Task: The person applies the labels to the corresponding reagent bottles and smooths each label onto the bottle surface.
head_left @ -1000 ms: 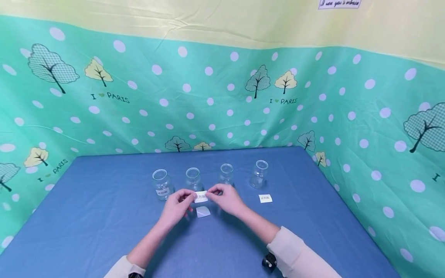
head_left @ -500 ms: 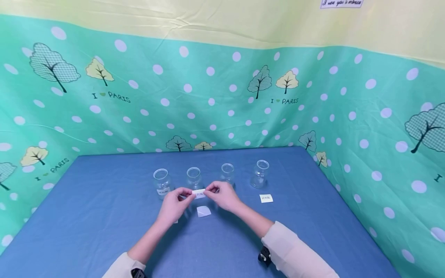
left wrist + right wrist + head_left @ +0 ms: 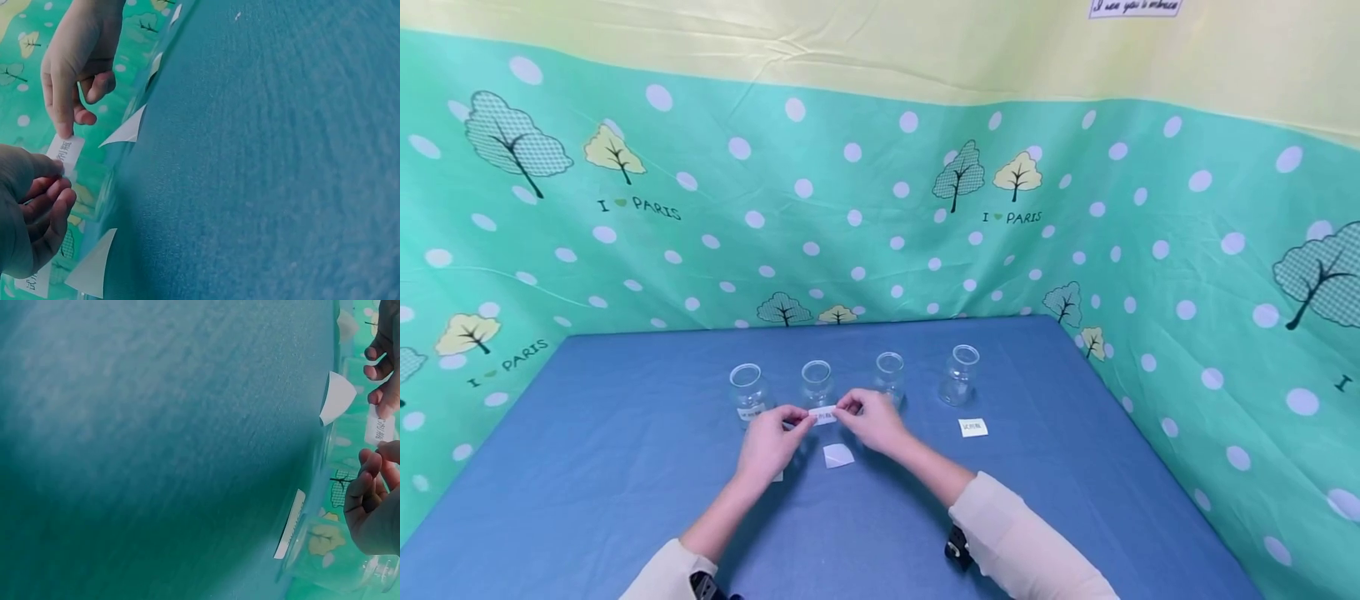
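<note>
A white label (image 3: 823, 415) with printed characters is stretched between both hands in front of the second glass jar (image 3: 817, 373) from the left. My left hand (image 3: 767, 446) pinches its left end between thumb and finger. At the right end, my right hand (image 3: 876, 422) pinches it likewise. The left wrist view shows the label (image 3: 65, 150) upright between the fingertips. It overlaps the jar's front; whether it touches the glass I cannot tell. The leftmost glass jar (image 3: 747, 385) bears a similar label (image 3: 751, 412) on its front.
Two more glass jars stand to the right, a third (image 3: 890, 367) partly behind the right hand and a fourth (image 3: 959, 379). Before the fourth lies a printed label (image 3: 973, 427). A curled white paper piece (image 3: 838, 456) lies below the hands, another (image 3: 777, 477) beside the left wrist.
Both hands have shifted slightly left and farther from me, carrying the label toward the second jar. A paper piece beside the left wrist has come into view.
</note>
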Demonstrator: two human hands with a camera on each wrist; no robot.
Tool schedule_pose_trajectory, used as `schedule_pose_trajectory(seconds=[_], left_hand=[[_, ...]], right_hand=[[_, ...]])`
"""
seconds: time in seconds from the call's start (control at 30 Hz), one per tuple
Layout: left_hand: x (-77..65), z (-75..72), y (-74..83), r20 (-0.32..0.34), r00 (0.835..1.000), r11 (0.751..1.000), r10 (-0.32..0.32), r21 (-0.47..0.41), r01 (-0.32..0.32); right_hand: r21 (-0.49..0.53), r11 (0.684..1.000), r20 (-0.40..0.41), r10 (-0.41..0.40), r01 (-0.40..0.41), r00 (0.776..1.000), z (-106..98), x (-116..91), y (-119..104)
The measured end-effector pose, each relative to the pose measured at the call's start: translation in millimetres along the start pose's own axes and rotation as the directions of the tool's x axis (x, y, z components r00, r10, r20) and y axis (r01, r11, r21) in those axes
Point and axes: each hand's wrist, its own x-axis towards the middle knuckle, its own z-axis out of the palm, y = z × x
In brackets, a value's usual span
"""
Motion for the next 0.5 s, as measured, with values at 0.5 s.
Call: schedule_pose_trajectory(seconds=[0.5], left_hand=[[4.5,5.4,-2.7,-0.011,1.000,0.993,-0.016,0.113,0.017]], right_hand=[[-0.059,0.998,-0.047,0.011,-0.014,0.999,6.2,4.8,0.8]])
